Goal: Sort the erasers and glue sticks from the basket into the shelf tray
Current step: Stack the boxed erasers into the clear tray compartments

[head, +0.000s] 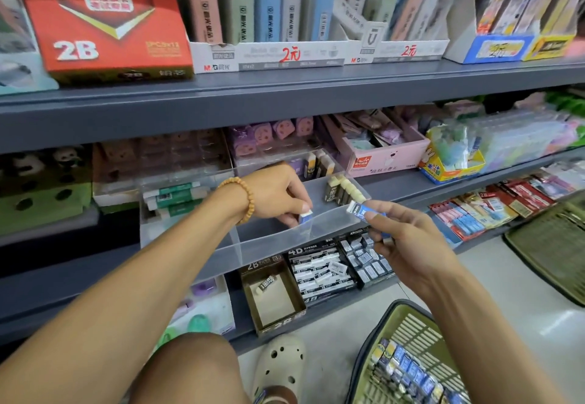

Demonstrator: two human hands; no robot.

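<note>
At the centre of the frame, inside the clear shelf tray (269,246), the left hand (278,194) pinches a blue eraser (305,215) low in the middle compartment. The right hand (408,239) pinches another blue eraser (364,210) over the tray's front rim (more wait in the basket (408,334), bottom right). Releasing it there could drop it outside the wall.

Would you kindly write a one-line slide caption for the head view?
Left hand sets a blue eraser into the clear shelf tray; right hand holds another.
</note>
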